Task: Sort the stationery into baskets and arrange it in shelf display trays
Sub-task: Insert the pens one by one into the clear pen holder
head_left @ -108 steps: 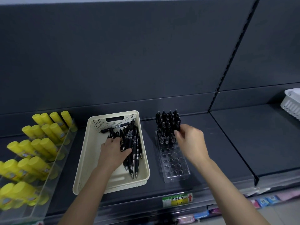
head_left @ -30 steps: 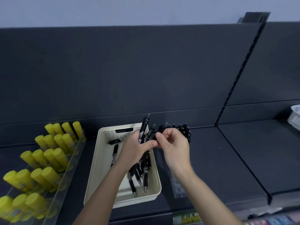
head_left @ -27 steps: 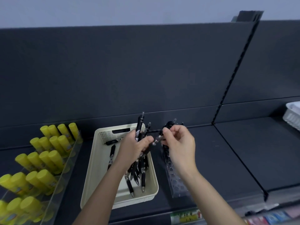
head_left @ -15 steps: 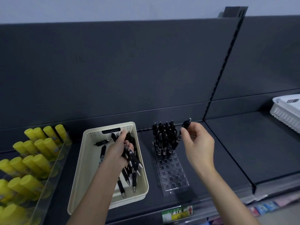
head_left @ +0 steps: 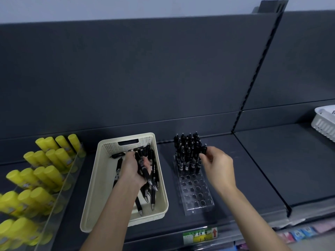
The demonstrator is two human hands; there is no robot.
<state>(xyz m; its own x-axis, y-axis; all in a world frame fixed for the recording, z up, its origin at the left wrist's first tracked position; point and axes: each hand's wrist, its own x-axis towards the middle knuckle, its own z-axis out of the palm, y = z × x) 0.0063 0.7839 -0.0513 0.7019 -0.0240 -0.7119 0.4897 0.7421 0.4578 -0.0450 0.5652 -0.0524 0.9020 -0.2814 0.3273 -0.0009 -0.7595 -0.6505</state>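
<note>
Right hand [head_left: 216, 166] pinches one pen [head_left: 204, 149] upright, just right of the tray's [head_left: 196, 196] filled rows; left hand [head_left: 133, 169] clutches a bundle [head_left: 145, 171].

Two baskets, cream basket [head_left: 101, 178], white basket [head_left: 323, 122], one clear holed tray [head_left: 196, 194], two hands, left hand [head_left: 133, 169], right hand [head_left: 218, 166]

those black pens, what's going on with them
A person is moving black pens from a cream basket into a clear display tray. The left hand grips a bunch of pens over the basket; the right hand seats one pen upright. The tray's back rows are filled, its front holes empty.
</note>
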